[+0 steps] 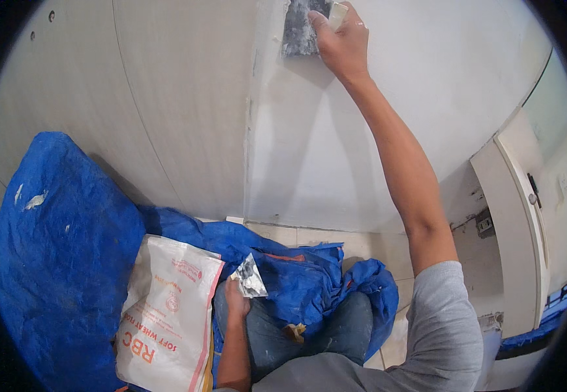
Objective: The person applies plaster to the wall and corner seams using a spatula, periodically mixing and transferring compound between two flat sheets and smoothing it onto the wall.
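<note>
My right hand (348, 47) reaches up to the white wall (355, 150), its fingers closed round the pale handle of a wide putty knife (300, 32). The dark blade is smeared with white filler and lies against the wall, near the corner with the grey panelled wall (185, 85). White specks show on my fingers. Low down by my lap, my left hand (236, 302) is closed on a second putty knife (251, 277). White filler covers part of its blade; its handle is mostly hidden in the hand.
Blue tarpaulin (68, 261) drapes something bulky at the left and runs along the wall's foot. A printed white sack (166, 307) lies beside my left arm. At the right stand a pale cabinet door (518, 215) and a wall socket (485, 224). Floor tiles (378, 247) show below the wall.
</note>
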`<state>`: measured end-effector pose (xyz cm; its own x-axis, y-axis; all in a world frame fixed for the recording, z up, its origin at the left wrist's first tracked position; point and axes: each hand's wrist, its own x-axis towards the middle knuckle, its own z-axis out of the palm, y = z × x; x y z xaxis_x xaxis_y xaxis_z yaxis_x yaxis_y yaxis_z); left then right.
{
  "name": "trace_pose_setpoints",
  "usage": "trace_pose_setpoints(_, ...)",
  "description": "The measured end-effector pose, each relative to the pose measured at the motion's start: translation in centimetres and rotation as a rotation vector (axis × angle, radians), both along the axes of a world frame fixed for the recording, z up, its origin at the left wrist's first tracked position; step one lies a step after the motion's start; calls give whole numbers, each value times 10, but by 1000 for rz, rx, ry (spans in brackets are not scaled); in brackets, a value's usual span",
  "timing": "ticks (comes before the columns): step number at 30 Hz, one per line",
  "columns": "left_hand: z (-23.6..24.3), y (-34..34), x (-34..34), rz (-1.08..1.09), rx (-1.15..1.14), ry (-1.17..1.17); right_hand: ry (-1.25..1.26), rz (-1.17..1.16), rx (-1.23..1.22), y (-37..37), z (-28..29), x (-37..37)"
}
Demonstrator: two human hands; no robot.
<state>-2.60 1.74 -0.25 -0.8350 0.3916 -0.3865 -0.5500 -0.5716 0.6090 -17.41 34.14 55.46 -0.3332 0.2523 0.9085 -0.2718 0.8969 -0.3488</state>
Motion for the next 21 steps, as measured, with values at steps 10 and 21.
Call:
trace_pose_setpoints(10, 12, 6, -2, -7, -46, -6, 6, 348, -361, 0, -23, -10)
trace_pose_setpoints(21, 11, 2, 0, 17, -40, -54, 35, 49, -73, 12, -50, 11)
